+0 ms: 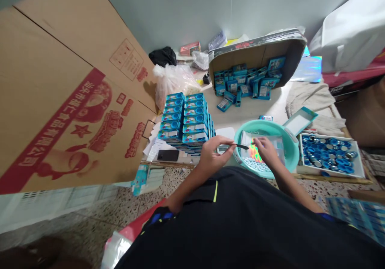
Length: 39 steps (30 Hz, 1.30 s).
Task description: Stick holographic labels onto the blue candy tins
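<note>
Big brown cardboard box [57, 88] says “汕头市” and “食品有限公司” along its red printed band [55, 128]; lettering on the stacked small blue rectangular cartons [195, 119] is too tiny.

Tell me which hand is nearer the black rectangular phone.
Left. The left hand is apart from the phone, to its right in the picture, holding a slim dark tool; the right hand is farther right, over the round turquoise plastic basin.

Packing workshop: stacked blue boxes [195, 118], large printed carton [81, 96]
</note>
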Tool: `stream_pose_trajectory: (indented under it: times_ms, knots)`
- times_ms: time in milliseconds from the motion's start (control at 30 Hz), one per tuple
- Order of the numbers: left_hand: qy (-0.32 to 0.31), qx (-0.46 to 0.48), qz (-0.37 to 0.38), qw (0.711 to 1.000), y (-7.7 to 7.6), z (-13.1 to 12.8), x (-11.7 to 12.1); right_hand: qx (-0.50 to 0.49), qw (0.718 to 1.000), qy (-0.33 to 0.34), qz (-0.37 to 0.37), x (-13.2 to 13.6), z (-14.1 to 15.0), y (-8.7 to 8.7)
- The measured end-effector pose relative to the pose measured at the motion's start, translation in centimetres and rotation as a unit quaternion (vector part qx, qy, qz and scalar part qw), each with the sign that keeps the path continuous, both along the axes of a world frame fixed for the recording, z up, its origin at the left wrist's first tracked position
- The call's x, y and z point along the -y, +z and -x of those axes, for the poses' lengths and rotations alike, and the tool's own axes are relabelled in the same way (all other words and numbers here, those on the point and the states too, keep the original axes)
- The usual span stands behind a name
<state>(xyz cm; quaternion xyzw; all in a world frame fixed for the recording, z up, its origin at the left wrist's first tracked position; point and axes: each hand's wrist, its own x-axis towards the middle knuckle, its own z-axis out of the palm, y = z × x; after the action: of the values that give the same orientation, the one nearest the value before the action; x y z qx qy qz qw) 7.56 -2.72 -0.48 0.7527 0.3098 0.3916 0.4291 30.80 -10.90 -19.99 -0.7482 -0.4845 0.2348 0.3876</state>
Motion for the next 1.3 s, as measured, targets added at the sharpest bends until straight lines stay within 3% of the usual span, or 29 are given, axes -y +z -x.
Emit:
stream_pose_trajectory:
  times_ms: [100, 200, 300, 400, 633, 967, 1133, 1300]
  knots:
    - [0.1, 0.024, -0.004, 0.995, 3.0, 1.2, -2.0, -0.154, 0.982, -0.05, -0.098, -3.3, 1.7, 4.8]
    - [0.125, 0.069, 0.044, 0.989, 5.2, 2.4, -5.6, -0.359, 0.905, -0.026, -0.228, -6.8, 4.3, 10.2]
    - [0.108, 0.076, 0.077, 0.988, 6.0, 3.2, -9.2, -0.398, 0.862, 0.054, -0.308, -9.9, 7.1, 14.7]
    - [0.102, 0.058, 0.121, 0.986, 5.8, 3.6, -11.3, -0.357, 0.858, 0.109, -0.352, -12.3, 9.6, 16.9]
    - [0.127, 0.039, 0.151, 0.98, 4.1, 3.9, -11.0, -0.362, 0.852, 0.106, -0.363, -14.4, 12.9, 16.4]
    - [0.158, 0.04, 0.124, 0.979, 3.8, 4.1, -10.5, -0.398, 0.856, 0.063, -0.323, -15.1, 12.7, 16.5]
    - [0.17, -0.008, 0.058, 0.984, 3.4, 4.5, -10.5, -0.425, 0.85, 0.078, -0.301, -15.1, 11.6, 17.3]
    - [0.204, -0.154, -0.051, 0.965, 3.1, 4.5, -10.0, -0.408, 0.867, 0.118, -0.262, -15.2, 10.5, 17.4]
